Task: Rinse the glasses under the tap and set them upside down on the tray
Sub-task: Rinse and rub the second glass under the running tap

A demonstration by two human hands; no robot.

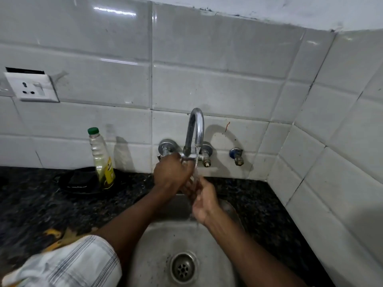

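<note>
Running from the curved tap (195, 129), a thin stream of water (196, 162) falls into the steel sink (157, 241). A green-capped bottle (101, 158) stands on the dark surface (31, 204) left of it. The left hand (170, 175) is closed by the tap's base; what it grips is blurred. The right hand (204, 200) lies open, palm up, under the stream. Any glass there is too blurred to tell.

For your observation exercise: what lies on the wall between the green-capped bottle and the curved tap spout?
In the head view, the left tap valve sits between the bottle and spout.
</note>
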